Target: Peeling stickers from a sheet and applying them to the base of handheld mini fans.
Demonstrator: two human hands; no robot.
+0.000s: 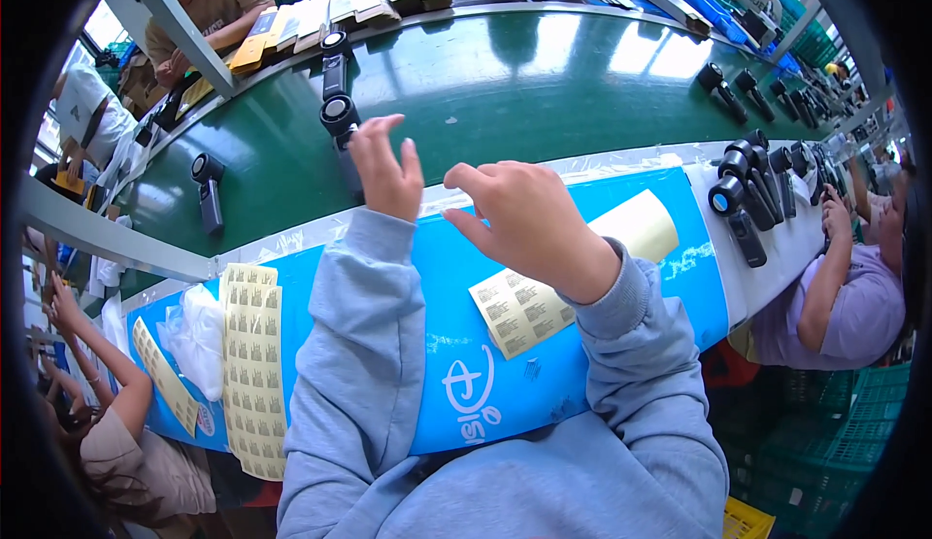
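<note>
— While the sheets of small yellow labels (250, 364) lie at the left of the blue work mat (456, 345), beside a crumpled clear plastic bag (199, 340), what are the hands doing?

— Both hover over the mat's far edge. The left hand (385, 172) is raised with fingers spread wide, holding nothing. Just beyond it on the green conveyor belt (544, 83) lies a black handheld fan (342, 131), head pointing far; the hand seems to be reaching for it, not touching yet.

— And the right hand (529, 223)?

— Loosely curled, knuckles up. I cannot tell whether anything small sits under the fingers. Near it, to the right, lies a strip of white printed stickers (519, 311) with a bare cream backing sheet (636, 228) past it.

— So which step is this?

— I'd judge it the fetching of the next fan for labelling. The coming move calls for closing the left fingers round the handle and drawing it onto the mat.

— Further right?

— A cluster of similar black fans (757, 185) stands on the white table end.
</note>
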